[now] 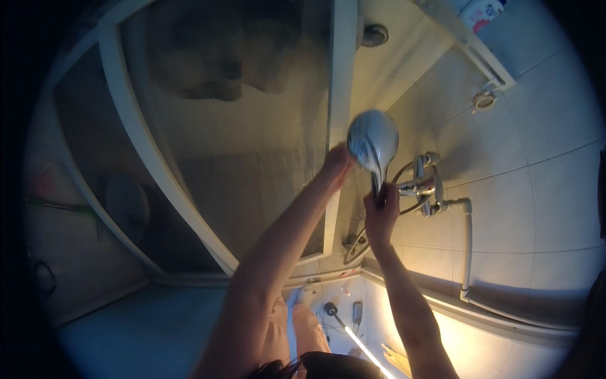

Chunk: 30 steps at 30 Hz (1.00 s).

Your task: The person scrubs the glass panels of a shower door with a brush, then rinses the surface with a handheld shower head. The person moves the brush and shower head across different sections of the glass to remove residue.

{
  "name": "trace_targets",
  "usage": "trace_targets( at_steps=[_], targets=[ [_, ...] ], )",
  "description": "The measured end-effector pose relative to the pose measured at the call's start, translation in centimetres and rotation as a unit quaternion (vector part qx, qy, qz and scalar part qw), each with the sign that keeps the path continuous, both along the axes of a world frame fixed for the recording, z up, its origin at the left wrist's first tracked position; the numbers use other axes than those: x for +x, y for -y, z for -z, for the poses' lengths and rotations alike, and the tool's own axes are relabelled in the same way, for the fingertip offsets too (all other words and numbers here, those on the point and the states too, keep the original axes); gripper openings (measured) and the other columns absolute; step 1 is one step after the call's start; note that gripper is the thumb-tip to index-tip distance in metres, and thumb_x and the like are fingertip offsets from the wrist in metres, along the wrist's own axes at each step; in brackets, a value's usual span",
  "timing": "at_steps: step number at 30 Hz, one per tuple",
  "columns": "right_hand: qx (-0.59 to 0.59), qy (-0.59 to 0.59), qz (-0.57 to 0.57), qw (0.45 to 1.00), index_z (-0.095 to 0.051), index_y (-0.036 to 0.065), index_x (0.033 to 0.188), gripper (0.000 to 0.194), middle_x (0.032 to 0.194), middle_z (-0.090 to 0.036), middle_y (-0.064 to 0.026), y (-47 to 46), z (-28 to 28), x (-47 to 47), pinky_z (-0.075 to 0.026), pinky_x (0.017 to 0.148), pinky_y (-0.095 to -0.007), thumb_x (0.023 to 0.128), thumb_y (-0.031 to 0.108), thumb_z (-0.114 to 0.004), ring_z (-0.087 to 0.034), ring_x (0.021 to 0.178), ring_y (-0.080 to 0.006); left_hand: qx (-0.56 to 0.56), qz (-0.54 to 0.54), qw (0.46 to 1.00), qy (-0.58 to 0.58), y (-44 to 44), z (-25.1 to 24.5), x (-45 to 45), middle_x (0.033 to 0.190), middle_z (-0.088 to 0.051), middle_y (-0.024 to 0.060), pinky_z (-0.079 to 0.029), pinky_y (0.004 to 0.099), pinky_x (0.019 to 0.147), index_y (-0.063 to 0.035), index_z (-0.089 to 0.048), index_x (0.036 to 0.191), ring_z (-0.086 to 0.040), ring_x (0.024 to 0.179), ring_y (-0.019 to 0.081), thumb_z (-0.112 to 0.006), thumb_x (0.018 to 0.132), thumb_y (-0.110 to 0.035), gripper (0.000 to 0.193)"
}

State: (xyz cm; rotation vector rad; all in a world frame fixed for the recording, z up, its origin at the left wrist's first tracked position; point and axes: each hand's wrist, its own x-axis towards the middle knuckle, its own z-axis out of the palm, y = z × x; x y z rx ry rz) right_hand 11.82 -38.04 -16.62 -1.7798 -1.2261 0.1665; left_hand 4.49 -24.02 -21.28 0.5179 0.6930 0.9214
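A chrome hand shower points upward, its round head standing above my right hand, which is wrapped around the handle. My left hand reaches up beside the shower head, close to the white frame of a glass shower door. The shower head hides part of its fingers, so I cannot tell whether it grips anything. Wet streaks run down the glass near my left wrist. A metal hose loops below, beside a chrome mixer tap on the tiled wall.
A white pipe runs down the wall right of the tap. High on the right, a white bottle rests by a wall shelf. By my feet are a lit tube lamp, a small dark device and thin cables.
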Motion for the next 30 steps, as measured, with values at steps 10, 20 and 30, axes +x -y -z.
trace_targets(
  at_steps=[10,20,30],
  targets=[
    [0.121,0.009,-0.058,0.991,-0.048,0.001,0.089,0.022,0.073,-0.047,-0.0126,-14.5,-17.5,-1.0,-0.041,0.061,-0.0355,0.075,0.007,-0.063,-0.044,0.063,-0.023,0.621,-0.08,0.454,-0.634,-14.9,-15.3,-7.7,0.153,-0.017,0.0138,-0.027,0.0444,0.112,-0.0109,-0.029,0.144,-0.024,0.138,0.0335,-0.058,0.084,-0.01,0.067],
    [0.113,0.0,-0.15,0.982,-0.052,-0.001,0.095,0.024,0.071,-0.049,-0.0104,-19.7,-28.5,-2.2,-0.042,0.061,-0.0342,0.076,0.01,-0.063,-0.048,0.062,-0.0196,0.563,-0.134,0.175,-0.796,-20.3,-24.7,-28.5,0.145,-0.031,0.0076,-0.029,0.0479,0.11,-0.0138,-0.029,0.145,-0.035,0.131,0.0289,-0.071,0.077,-0.019,0.08],
    [0.08,-0.015,-0.188,0.979,-0.053,-0.001,0.091,0.02,0.07,-0.05,-0.009,-19.8,-31.7,-2.9,-0.042,0.061,-0.0325,0.077,0.008,-0.062,-0.048,0.062,-0.0187,0.471,-0.11,0.264,-0.835,-25.3,-31.6,-31.9,0.113,-0.057,0.0126,-0.041,0.0423,0.095,-0.0064,-0.048,0.125,-0.052,0.109,0.0327,-0.078,0.069,-0.034,0.069]
  ],
)
